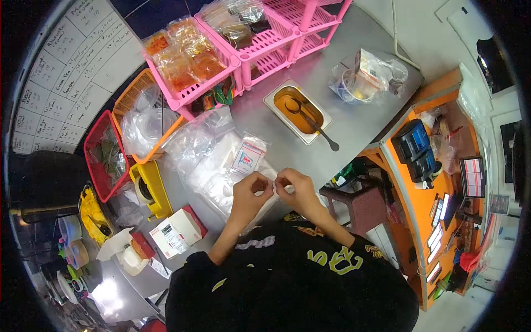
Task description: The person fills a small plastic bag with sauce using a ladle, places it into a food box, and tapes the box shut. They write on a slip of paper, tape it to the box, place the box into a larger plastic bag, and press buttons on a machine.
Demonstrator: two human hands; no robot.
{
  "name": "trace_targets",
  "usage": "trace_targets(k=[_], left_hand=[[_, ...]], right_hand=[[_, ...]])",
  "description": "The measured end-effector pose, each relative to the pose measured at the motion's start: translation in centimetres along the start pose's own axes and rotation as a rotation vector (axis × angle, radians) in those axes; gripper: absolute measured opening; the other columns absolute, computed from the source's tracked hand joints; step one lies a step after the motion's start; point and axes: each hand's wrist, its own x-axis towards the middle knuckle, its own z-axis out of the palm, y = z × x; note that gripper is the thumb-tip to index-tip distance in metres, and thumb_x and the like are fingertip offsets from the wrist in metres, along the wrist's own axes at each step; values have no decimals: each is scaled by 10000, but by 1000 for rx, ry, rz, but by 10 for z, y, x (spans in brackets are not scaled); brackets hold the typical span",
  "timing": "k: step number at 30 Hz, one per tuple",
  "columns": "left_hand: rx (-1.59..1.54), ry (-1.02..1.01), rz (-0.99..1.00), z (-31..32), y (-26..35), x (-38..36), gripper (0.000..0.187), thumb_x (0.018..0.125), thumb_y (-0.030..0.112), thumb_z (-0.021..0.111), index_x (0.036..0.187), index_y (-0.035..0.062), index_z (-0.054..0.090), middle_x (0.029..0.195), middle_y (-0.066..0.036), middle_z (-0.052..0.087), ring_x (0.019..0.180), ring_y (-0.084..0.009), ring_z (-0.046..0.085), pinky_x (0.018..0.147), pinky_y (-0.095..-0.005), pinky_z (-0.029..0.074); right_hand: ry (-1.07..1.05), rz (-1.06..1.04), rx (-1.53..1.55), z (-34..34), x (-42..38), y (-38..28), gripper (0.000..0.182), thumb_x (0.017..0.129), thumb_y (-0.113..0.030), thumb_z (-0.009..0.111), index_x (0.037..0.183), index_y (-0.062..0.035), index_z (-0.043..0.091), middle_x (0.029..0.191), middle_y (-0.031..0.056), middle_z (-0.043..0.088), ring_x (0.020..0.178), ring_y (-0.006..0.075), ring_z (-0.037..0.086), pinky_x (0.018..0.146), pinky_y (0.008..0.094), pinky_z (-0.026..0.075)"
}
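My left hand (251, 193) and my right hand (296, 191) are held close together over the table's front edge, thumbs and fingertips pinched. Whatever lies between the fingertips is too small to make out. Beneath and behind them is a pile of clear plastic bags (213, 174), with a small printed packet (248, 157) on top. Farther back stands a metal tray (272, 102) of orange-brown sauce, and a dark ladle (330, 143) rests in it with its handle over the rim.
Pink racks (235, 74) with packed bags stand at the back. Orange (115, 113) and red baskets (128, 160), a yellow tape dispenser (159, 203) and a white box (171, 232) are left. A bagged cup (354, 88) sits back right, an orange counter (406, 221) right.
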Motion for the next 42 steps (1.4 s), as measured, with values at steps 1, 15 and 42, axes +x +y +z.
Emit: trace_targets(k=[1, 15, 42], left_hand=[[-18, 19, -4, 3, 0, 1, 75, 816, -48, 603, 877, -33, 563, 846, -71, 625, 810, -121, 623, 743, -246, 523], [-23, -106, 12, 11, 6, 14, 77, 827, -35, 581, 839, 4, 516, 807, -23, 567, 779, -86, 579, 715, -221, 489], [288, 58, 229, 16, 11, 38, 426, 800, 71, 664, 1170, 24, 458, 1047, -138, 566, 973, -278, 569, 849, -351, 440]], right_hand=[[65, -33, -24, 5, -1, 0, 180, 722, 51, 657, 880, -6, 595, 801, 91, 614, 735, 180, 642, 648, 271, 524], [329, -143, -180, 1, 8, 8, 177, 669, 71, 664, 805, -1, 578, 738, 129, 557, 642, 274, 598, 558, 335, 484], [458, 94, -242, -113, 28, 70, 218, 735, -52, 713, 857, 6, 542, 793, 86, 571, 677, 148, 577, 496, 241, 429]])
